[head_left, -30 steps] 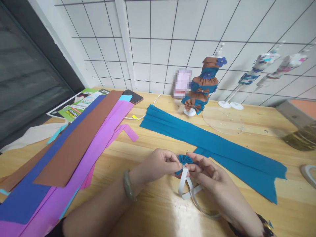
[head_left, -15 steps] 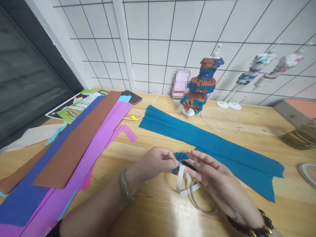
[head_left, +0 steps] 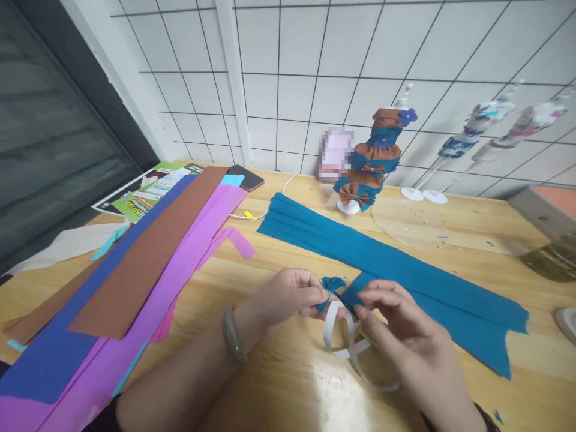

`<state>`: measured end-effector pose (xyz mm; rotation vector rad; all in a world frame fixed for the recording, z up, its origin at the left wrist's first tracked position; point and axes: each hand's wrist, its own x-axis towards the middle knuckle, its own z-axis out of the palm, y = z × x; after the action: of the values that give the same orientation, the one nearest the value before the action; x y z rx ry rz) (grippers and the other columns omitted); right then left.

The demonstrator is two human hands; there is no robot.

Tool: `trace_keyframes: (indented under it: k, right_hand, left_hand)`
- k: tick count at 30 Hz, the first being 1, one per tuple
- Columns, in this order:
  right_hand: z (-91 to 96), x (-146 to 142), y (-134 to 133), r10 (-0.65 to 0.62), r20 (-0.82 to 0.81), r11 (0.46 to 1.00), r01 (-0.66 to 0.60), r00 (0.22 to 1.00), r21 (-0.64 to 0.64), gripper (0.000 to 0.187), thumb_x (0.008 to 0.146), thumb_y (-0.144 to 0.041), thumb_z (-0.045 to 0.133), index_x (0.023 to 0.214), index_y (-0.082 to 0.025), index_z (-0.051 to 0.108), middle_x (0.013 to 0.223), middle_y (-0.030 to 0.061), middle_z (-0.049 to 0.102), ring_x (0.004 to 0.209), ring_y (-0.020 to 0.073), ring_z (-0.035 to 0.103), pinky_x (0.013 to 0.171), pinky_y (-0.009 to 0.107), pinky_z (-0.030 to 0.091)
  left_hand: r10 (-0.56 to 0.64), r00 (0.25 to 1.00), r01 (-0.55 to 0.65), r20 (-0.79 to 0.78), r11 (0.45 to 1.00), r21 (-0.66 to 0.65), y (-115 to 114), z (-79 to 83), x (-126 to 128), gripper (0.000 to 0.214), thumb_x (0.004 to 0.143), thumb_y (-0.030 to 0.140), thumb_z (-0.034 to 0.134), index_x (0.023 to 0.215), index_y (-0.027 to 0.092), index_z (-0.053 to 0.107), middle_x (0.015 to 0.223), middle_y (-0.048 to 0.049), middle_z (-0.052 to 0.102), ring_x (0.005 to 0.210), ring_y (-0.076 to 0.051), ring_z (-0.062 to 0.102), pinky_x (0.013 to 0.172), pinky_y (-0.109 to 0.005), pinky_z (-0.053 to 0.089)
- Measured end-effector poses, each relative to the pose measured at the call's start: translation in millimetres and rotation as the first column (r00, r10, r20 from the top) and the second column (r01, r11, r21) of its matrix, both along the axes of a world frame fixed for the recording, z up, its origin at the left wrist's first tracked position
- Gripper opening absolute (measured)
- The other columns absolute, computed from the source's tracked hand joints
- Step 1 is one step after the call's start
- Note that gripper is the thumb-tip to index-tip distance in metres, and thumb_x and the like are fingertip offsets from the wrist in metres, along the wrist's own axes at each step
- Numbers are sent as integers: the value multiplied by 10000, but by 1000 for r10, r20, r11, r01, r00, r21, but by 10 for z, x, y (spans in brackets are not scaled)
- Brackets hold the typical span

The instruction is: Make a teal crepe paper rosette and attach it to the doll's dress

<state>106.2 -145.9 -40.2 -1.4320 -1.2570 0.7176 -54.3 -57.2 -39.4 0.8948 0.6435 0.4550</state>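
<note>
My left hand (head_left: 294, 294) is closed in a pinch on a small pleated teal paper bow (head_left: 332, 284), its folds fanned out above the fingertips. A white tape strip (head_left: 331, 327) hangs in loops below the bow. Just right of it, my right hand (head_left: 400, 324) has its fingers bent and the thumb close to the index finger. A slim dark tool (head_left: 347, 305) lies between the bow and the right fingertips; its kind is unclear and a bit of yellow shows below. What the right fingers hold is mostly hidden. Behind the hands lies a teal crepe paper strip (head_left: 405, 270).
Brown (head_left: 148, 258), blue and purple paper strips (head_left: 198, 234) are piled at left, beside printed sheets (head_left: 139, 195) and a phone (head_left: 246, 177). A paper-dressed figure (head_left: 371, 159) and two white figure stands (head_left: 468, 132) are at the back. A tape roll (head_left: 566, 324) is at right.
My right hand has gone from stretched fingers around the tool to bent fingers with the thumb drawn in. My left hand keeps its pinch on the bow. The view has shifted slightly.
</note>
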Motion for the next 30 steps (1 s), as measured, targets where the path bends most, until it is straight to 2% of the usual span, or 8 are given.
trace_keyframes:
  k: [3,6,11,16,21,25,28,30]
  right_hand:
    - [38,-64,-52,240,347,956,-282,907,76,249,811,-105,519,987,-253,615,882,42,486,809,155,529,643,268,468]
    - [66,-76,-58,313,497,919,-391,809,57,285,825,-56,462,1005,-231,597,820,35,445,743,143,503,593,263,448]
    - [89,-17,-37,334,505,913,-406,796,36,204,819,-52,447,883,-198,573,791,37,482,731,150,502,606,283,432]
    - [103,19,-34,388,473,906,-421,791,-40,163,806,-65,445,787,-196,541,765,32,520,708,151,516,605,283,424]
    - [135,-5,-30,440,518,889,-439,733,-133,192,788,-67,434,757,-196,574,704,25,542,683,156,538,586,272,426]
    - [174,-26,-38,476,534,873,-450,699,-188,216,777,-70,430,756,-199,602,696,34,567,700,170,556,592,277,437]
    - [182,34,-40,470,454,881,-428,757,-200,205,807,-128,433,808,-214,619,714,30,584,667,157,564,568,258,443]
    - [158,122,-28,332,419,943,-288,845,-168,166,831,-213,453,807,-223,617,726,24,598,659,153,568,573,250,445]
  left_hand:
    - [20,997,-17,-76,999,44,1,19,8,232,616,286,699,609,117,542,624,-7,599,585,-83,568,613,-214,467]
    - [9,993,1,-119,996,84,2,49,10,211,629,277,685,607,114,554,614,-2,588,561,-62,531,573,-184,447]
    - [-59,994,66,-87,995,77,27,62,-24,239,643,315,681,620,115,553,670,-42,635,622,-117,597,626,-253,480]
    - [-85,992,99,-89,981,166,62,66,-61,194,699,285,630,646,105,582,663,-67,658,568,-96,571,587,-223,445]
    - [-116,993,116,-2,993,10,58,43,-60,172,699,260,622,663,98,577,679,-86,660,613,-137,622,599,-243,468]
    - [-104,994,105,17,994,-23,50,27,-50,187,702,273,630,672,99,568,731,-95,662,702,-181,653,654,-279,495]
    - [-73,997,72,-8,997,-27,52,38,-47,189,699,267,631,650,105,548,725,-92,665,704,-175,656,670,-278,499]
    - [-65,997,64,-31,998,-24,56,52,-49,185,699,262,624,645,106,540,706,-86,661,697,-170,658,665,-266,499]
